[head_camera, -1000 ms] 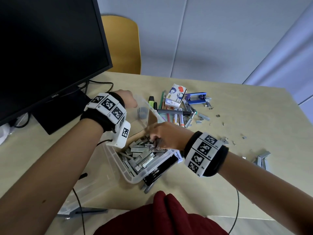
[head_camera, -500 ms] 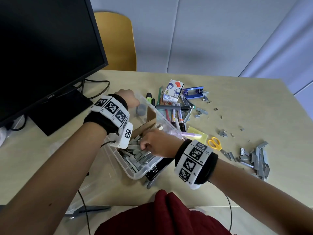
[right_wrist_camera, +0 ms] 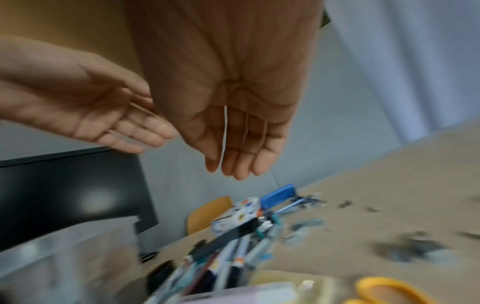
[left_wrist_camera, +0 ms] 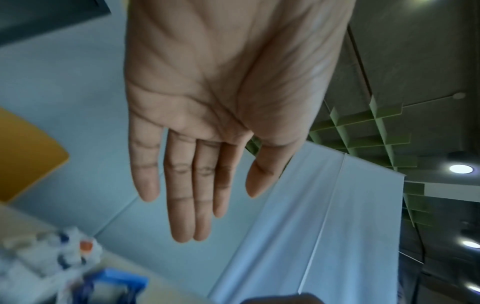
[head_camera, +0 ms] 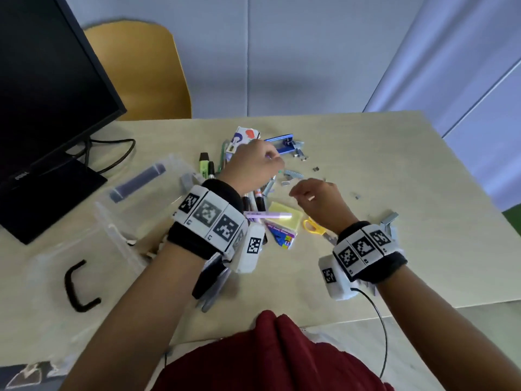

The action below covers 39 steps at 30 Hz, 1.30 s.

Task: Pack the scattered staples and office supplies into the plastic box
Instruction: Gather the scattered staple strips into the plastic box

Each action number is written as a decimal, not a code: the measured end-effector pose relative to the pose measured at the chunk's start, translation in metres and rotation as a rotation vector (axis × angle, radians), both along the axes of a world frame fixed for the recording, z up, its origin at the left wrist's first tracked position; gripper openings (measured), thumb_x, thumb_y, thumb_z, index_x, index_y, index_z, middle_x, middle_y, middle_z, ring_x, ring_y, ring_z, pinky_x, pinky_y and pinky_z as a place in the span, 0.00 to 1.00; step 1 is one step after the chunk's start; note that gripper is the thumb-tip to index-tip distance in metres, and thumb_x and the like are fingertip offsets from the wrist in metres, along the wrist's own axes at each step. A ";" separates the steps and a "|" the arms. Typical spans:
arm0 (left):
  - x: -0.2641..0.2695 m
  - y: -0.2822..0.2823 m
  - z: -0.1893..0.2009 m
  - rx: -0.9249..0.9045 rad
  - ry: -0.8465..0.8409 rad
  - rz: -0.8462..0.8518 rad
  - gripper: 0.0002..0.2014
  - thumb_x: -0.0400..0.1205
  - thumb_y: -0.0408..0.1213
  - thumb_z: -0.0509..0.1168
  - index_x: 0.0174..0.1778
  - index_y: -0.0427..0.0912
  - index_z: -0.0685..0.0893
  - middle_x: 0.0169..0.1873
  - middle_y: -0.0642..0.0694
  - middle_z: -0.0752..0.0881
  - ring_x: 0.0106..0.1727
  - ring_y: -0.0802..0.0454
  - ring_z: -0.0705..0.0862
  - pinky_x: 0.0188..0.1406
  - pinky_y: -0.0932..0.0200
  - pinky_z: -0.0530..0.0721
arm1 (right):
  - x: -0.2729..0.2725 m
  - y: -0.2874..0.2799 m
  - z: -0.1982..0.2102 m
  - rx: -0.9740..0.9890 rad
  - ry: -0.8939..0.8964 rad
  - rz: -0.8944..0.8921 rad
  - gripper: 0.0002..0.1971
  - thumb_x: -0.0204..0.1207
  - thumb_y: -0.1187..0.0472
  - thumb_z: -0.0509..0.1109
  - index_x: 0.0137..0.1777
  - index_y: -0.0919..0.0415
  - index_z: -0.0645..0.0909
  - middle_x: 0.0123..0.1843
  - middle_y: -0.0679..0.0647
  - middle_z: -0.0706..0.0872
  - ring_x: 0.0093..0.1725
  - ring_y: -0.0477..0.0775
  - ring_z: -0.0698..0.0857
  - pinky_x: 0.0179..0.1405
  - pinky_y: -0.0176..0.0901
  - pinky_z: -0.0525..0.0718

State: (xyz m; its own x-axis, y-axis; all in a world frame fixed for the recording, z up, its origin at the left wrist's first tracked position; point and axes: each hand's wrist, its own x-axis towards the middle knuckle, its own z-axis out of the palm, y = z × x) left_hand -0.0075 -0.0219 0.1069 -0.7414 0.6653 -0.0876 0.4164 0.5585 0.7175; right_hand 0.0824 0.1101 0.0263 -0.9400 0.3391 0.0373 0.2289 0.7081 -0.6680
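The clear plastic box [head_camera: 118,232] sits at the near left, largely covered by my left forearm, so its contents are hidden. My left hand [head_camera: 267,159] [left_wrist_camera: 221,214] hovers over the pens [head_camera: 255,200] and small white carton [head_camera: 244,136], fingers straight, palm empty. My right hand [head_camera: 298,193] [right_wrist_camera: 233,170] hangs just right of it above loose staples [head_camera: 293,176], also flat and empty. Yellow sticky notes [head_camera: 287,220], a purple highlighter [head_camera: 267,215] and yellow-handled scissors [head_camera: 313,225] lie between the wrists. Staple strips [head_camera: 389,220] lie behind my right wrist.
A black monitor [head_camera: 42,88] with its base and cables fills the left. A blue stapler [head_camera: 282,145] lies at the far side of the pile, a green highlighter [head_camera: 204,165] at its left. A black stapler [head_camera: 208,277] lies by the box. A yellow chair [head_camera: 141,71] stands behind the table.
Both hands have left the box and moved away from me to the pile of pens and staples. The left let go of the box rim; the right came out with nothing in it.
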 end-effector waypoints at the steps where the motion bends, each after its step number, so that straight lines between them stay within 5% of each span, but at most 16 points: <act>1: 0.009 0.012 -0.007 0.002 -0.028 -0.022 0.13 0.81 0.35 0.59 0.51 0.30 0.85 0.49 0.36 0.87 0.51 0.41 0.85 0.55 0.53 0.80 | 0.009 0.017 -0.003 -0.014 -0.029 -0.062 0.11 0.73 0.72 0.63 0.46 0.65 0.87 0.47 0.57 0.89 0.41 0.53 0.82 0.41 0.22 0.72; 5: 0.040 0.064 -0.045 -0.046 -0.159 -0.084 0.11 0.79 0.33 0.60 0.48 0.30 0.85 0.47 0.36 0.88 0.52 0.40 0.85 0.56 0.50 0.82 | 0.050 0.083 -0.020 0.002 -0.183 -0.273 0.11 0.73 0.70 0.63 0.50 0.64 0.85 0.50 0.58 0.89 0.52 0.57 0.84 0.56 0.38 0.75; 11: 0.075 0.126 -0.108 -0.277 -0.193 -0.155 0.12 0.78 0.34 0.58 0.51 0.38 0.85 0.53 0.39 0.86 0.57 0.40 0.83 0.56 0.57 0.79 | 0.096 0.147 -0.052 0.019 -0.512 -0.482 0.21 0.73 0.58 0.68 0.65 0.62 0.74 0.64 0.63 0.78 0.63 0.63 0.77 0.60 0.46 0.74; 14: 0.089 0.149 -0.128 -0.369 -0.153 -0.256 0.14 0.80 0.33 0.57 0.61 0.39 0.79 0.61 0.41 0.80 0.62 0.41 0.79 0.59 0.55 0.77 | 0.104 0.150 -0.066 -0.029 -0.585 -0.421 0.27 0.70 0.53 0.72 0.66 0.61 0.69 0.64 0.63 0.74 0.64 0.64 0.74 0.60 0.49 0.73; 18: 0.105 0.171 -0.142 -0.495 0.010 -0.422 0.17 0.82 0.31 0.57 0.68 0.38 0.72 0.64 0.37 0.73 0.65 0.39 0.75 0.55 0.49 0.75 | 0.100 0.143 -0.082 -0.018 -0.565 -0.304 0.26 0.67 0.58 0.75 0.64 0.61 0.70 0.65 0.64 0.72 0.62 0.63 0.73 0.58 0.48 0.73; 23: 0.110 0.182 -0.153 -0.521 0.107 -0.356 0.15 0.81 0.29 0.60 0.64 0.34 0.71 0.63 0.37 0.70 0.62 0.38 0.75 0.48 0.50 0.73 | 0.092 0.146 -0.086 -0.063 -0.447 -0.214 0.22 0.66 0.64 0.74 0.59 0.63 0.73 0.61 0.62 0.73 0.59 0.60 0.74 0.53 0.43 0.73; 27: 0.102 0.182 -0.154 -0.482 0.059 -0.306 0.12 0.82 0.26 0.56 0.61 0.32 0.73 0.60 0.35 0.73 0.59 0.36 0.77 0.52 0.49 0.74 | 0.085 0.151 -0.084 -0.072 -0.419 -0.166 0.26 0.64 0.65 0.76 0.61 0.63 0.71 0.59 0.61 0.73 0.56 0.56 0.70 0.49 0.39 0.70; 32: 0.090 0.177 -0.159 -0.448 -0.010 -0.307 0.11 0.80 0.24 0.56 0.57 0.31 0.75 0.58 0.35 0.75 0.60 0.37 0.76 0.55 0.51 0.72 | 0.071 0.147 -0.092 0.148 -0.451 -0.113 0.22 0.70 0.64 0.70 0.61 0.68 0.67 0.59 0.63 0.72 0.59 0.65 0.72 0.62 0.52 0.72; 39: 0.086 0.179 -0.164 -0.448 -0.006 -0.294 0.12 0.80 0.23 0.57 0.59 0.31 0.74 0.60 0.36 0.73 0.61 0.38 0.76 0.53 0.53 0.72 | 0.064 0.144 -0.088 0.279 -0.512 0.013 0.18 0.77 0.66 0.61 0.65 0.67 0.66 0.63 0.64 0.71 0.61 0.66 0.72 0.64 0.51 0.71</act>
State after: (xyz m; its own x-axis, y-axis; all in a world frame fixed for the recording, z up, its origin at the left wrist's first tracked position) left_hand 0.0789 0.1573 -0.0570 -0.5278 0.7415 -0.4142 0.5985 0.6707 0.4381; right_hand 0.1466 0.2537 -0.0615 -0.8659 0.3696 -0.3371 0.4635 0.8463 -0.2625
